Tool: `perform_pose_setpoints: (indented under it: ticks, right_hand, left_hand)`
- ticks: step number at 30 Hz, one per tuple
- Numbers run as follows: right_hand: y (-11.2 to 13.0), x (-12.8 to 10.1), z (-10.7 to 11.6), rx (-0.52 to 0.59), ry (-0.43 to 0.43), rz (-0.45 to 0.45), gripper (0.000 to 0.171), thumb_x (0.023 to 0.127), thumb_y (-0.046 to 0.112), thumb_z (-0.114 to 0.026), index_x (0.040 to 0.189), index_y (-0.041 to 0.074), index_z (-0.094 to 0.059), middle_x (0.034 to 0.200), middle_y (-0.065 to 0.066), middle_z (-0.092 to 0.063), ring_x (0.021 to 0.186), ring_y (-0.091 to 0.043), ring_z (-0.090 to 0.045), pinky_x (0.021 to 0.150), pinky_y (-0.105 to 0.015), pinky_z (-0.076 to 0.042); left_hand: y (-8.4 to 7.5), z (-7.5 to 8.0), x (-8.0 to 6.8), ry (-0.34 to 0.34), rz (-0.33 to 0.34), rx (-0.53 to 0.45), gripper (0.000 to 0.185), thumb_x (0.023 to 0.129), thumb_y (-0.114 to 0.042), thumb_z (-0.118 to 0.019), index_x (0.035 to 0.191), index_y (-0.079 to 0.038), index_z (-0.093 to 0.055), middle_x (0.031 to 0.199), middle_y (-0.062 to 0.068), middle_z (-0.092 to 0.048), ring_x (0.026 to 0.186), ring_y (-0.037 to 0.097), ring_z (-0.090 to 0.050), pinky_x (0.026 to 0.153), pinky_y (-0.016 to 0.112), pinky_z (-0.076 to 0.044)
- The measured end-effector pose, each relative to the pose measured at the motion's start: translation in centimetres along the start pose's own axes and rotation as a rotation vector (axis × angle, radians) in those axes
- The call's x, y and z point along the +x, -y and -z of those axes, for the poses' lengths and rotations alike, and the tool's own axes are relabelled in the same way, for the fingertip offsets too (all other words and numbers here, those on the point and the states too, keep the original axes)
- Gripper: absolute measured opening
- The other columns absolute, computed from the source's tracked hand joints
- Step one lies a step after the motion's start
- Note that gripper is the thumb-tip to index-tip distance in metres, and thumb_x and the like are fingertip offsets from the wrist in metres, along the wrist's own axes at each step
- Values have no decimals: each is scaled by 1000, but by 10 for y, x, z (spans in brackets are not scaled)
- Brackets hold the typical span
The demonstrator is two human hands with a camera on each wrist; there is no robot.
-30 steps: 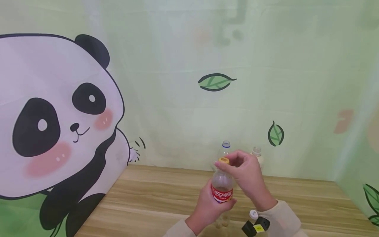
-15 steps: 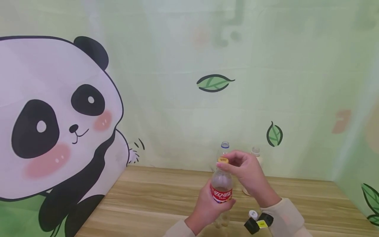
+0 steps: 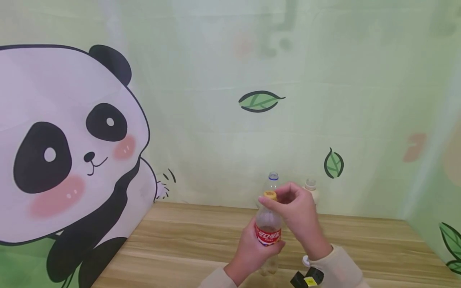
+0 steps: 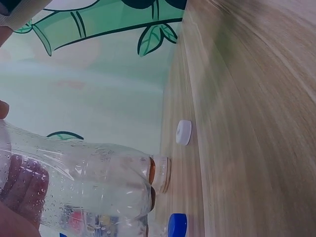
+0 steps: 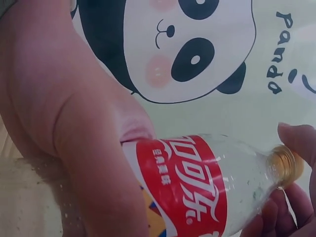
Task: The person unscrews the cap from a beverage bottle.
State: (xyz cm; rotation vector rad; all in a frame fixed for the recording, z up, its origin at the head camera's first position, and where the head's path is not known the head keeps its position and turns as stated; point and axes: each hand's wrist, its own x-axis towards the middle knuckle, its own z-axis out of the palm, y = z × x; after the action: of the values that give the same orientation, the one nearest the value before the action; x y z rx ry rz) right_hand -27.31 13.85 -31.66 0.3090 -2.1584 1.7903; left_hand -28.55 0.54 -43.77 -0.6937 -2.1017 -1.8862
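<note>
Both hands are on one bottle (image 3: 268, 224), which we hold upright just above the near edge of the table (image 3: 187, 244). Our left hand (image 3: 252, 252) wraps its fingers around the red label, and our right hand (image 3: 299, 214) pinches the yellow cap (image 3: 270, 195) at the bottle's top with its fingertips. Behind our hands, at the far side of the table, stand a clear bottle (image 3: 273, 180) with a blue ring at its neck and, to its right, a cream bottle (image 3: 311, 189). Near our right sleeve (image 3: 338, 268) lies a white cap (image 4: 183, 132). A blue cap (image 4: 177, 224) lies on the table too. A panda curtain (image 3: 68, 144) hangs on the left.
</note>
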Motion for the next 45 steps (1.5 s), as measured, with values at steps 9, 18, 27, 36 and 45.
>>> perform_pose_setpoints:
  ticks: [9,18,27,36,45]
  right_hand:
    - [2,-3,-5,1,-68,41,42,69,25,-96,87,3,-66,82,-2,-69,76,-16,-64,65,-24,-55]
    - [-4,0,-2,26,-26,43,37,72,25,-95,87,4,-68,79,-1,-67,74,-16,-62,62,-24,-52]
    - [-9,7,6,7,91,29,35,78,29,-91,95,5,-73,90,-6,-72,83,-21,-65,71,-27,-56]
    - [-11,11,9,81,163,49,31,82,19,-87,100,-1,-71,94,-1,-73,87,-17,-67,78,-26,-57]
    - [-6,2,2,44,34,-10,40,77,30,-92,102,6,-71,93,-4,-70,86,-20,-63,71,-26,-56]
  left_hand:
    - [-2,-1,-1,7,-15,6,60,80,-18,-85,131,-20,-53,116,-1,-67,101,10,-66,90,27,-57]
    - [-5,-1,-3,15,22,5,62,80,-21,-86,133,-22,-52,119,-2,-66,103,11,-65,91,26,-56]
    - [-6,-1,-2,24,36,-23,64,80,-17,-85,134,-23,-51,120,-2,-65,104,12,-64,91,26,-56]
    - [-3,-2,-1,13,10,-20,63,79,-18,-86,133,-21,-53,118,-1,-66,103,11,-64,90,27,-56]
    - [-2,-1,0,13,47,2,62,80,-21,-85,133,-22,-52,119,-2,-66,103,11,-65,90,26,-56]
